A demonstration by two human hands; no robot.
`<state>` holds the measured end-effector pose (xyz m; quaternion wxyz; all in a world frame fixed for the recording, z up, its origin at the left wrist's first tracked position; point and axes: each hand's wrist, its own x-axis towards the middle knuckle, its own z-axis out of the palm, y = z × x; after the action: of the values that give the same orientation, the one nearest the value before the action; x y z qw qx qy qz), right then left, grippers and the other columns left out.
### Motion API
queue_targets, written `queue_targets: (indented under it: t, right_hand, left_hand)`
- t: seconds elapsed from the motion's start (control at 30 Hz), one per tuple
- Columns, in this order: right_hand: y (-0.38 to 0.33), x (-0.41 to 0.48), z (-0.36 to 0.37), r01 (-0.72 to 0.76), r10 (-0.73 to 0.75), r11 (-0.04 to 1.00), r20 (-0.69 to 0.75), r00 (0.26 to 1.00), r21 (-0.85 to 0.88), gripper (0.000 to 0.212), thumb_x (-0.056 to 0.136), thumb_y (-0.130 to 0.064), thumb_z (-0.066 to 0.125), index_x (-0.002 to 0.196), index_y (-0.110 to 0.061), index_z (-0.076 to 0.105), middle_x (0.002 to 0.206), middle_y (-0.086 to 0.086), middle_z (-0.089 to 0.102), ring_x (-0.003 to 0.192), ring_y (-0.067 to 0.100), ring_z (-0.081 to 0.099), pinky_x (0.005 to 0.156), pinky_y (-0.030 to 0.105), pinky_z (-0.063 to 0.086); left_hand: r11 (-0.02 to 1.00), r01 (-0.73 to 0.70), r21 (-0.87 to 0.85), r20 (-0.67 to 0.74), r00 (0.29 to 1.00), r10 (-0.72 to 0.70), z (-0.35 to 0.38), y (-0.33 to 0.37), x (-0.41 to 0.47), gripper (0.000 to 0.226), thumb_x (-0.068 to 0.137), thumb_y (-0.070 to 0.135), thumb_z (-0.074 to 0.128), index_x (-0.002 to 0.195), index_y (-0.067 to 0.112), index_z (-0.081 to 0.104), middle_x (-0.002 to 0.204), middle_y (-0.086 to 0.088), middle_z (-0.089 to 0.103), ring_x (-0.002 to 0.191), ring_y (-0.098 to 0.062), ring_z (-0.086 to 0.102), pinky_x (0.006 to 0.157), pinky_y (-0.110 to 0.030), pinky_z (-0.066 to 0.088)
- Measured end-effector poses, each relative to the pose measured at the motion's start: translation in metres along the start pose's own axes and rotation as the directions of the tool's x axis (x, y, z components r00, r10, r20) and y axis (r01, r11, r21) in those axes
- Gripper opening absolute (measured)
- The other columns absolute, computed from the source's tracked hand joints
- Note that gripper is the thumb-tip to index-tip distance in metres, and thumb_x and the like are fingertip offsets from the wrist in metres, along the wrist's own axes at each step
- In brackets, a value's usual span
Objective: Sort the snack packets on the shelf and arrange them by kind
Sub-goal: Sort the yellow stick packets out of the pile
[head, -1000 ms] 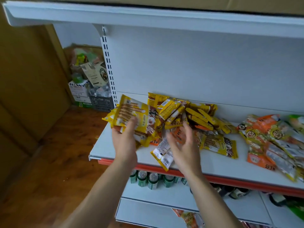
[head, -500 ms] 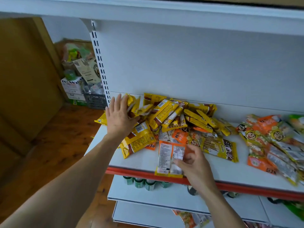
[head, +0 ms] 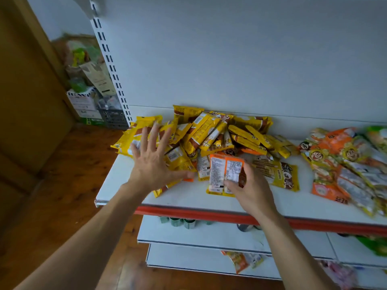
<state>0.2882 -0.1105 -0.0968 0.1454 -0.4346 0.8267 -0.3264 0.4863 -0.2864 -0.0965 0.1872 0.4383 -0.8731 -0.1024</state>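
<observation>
Orange packet (head: 225,173), printed back facing up, sits near the front of the shelf (head: 188,198), and the right hand (head: 251,193) pinches its lower edge, fingers curled round it. Just left, the left hand (head: 152,162) lies flat with fingers spread wide, pressing on the heap of yellow packets (head: 209,132) piled against the back panel. Well to the right lies a separate spread of orange and green packets (head: 343,164). Below, green cans (head: 180,221) line a lower shelf.
</observation>
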Motion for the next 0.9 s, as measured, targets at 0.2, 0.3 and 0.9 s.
queue_targets:
  t: [0.2,0.3,0.9]
  right_hand:
    - [0.006,-0.001,0.002,-0.029,0.025,0.999,-0.120,0.992,-0.036,0.025,0.087,-0.033,0.069,0.107,-0.023,0.058,0.097,-0.004,0.065,0.088,0.018,0.057,0.065,0.029,0.038]
    - [0.006,-0.006,-0.006,-0.033,0.044,0.997,-0.180,0.983,0.063,0.024,0.088,-0.028,0.069,0.109,-0.026,0.058,0.103,-0.005,0.067,0.091,0.018,0.060,0.063,0.027,0.042]
    - [-0.079,0.008,0.060,-0.283,0.159,0.790,0.263,0.952,0.544,0.050,0.069,-0.033,0.079,0.117,-0.034,0.062,0.103,-0.011,0.072,0.094,0.011,0.068,0.087,0.041,0.056]
  left_hand:
    - [0.996,-0.074,0.044,0.002,0.997,0.074,0.016,-0.001,-0.016,0.108,0.068,0.079,0.062,0.155,0.037,0.013,0.165,-0.003,0.006,0.151,-0.027,-0.011,0.116,-0.066,0.002]
    - [0.996,-0.083,-0.033,-0.050,0.995,0.082,0.013,-0.003,-0.018,0.094,0.072,0.073,0.059,0.153,0.036,0.026,0.163,-0.001,0.017,0.152,-0.024,-0.003,0.117,-0.064,0.006]
    - [0.937,0.106,-0.334,0.126,0.990,-0.067,-0.029,-0.004,0.002,0.061,0.077,0.060,0.044,0.135,0.045,0.053,0.154,0.016,0.036,0.147,-0.008,0.019,0.119,-0.040,0.018]
